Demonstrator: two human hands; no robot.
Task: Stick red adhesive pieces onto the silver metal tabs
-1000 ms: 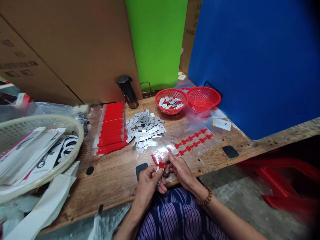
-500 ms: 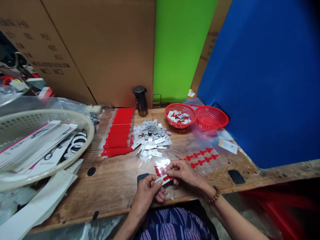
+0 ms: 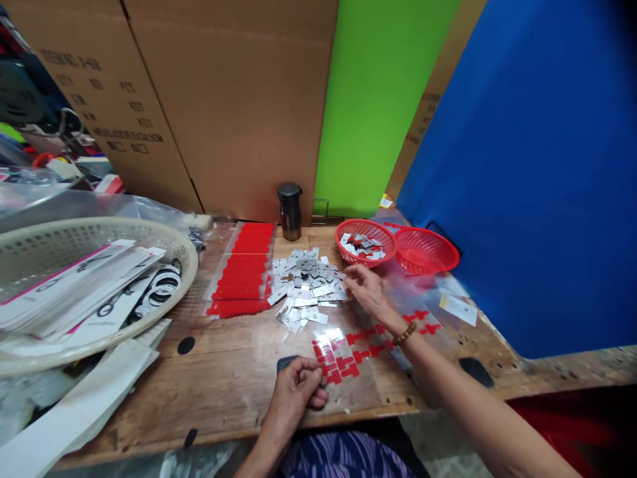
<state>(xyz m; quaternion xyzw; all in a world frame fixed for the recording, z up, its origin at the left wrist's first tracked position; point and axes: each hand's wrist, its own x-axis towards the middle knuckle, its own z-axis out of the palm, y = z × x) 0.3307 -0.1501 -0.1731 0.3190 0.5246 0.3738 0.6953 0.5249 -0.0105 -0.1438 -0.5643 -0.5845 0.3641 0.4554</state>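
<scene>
My left hand [image 3: 299, 385] rests at the near edge of the table with its fingers curled and thumb against them; nothing shows in it. Beside its fingertips lies a clear sheet of red T-shaped stickers [image 3: 348, 365]. My right hand [image 3: 367, 291] reaches out over the table, fingers apart and holding nothing visible. It is between a loose pile of small flat metal plates [image 3: 311, 285] and a red plastic basket [image 3: 365, 259], which has metal plates with red stickers [image 3: 363, 245] in it.
A second red basket [image 3: 428, 251] stands on the right. Stacked red sticker sheets [image 3: 243, 269] lie left of the pile, with a dark lidded jug [image 3: 290, 212] behind. A large cream basket [image 3: 186, 282] of printed cards fills the left. Cardboard [image 3: 239, 106] and a blue panel [image 3: 537, 166] stand behind.
My right hand has left the sticker sheet and moved up and away, toward the metal pile and basket. The metal plate my hands held is gone from my left fingers. The view has shifted slightly.
</scene>
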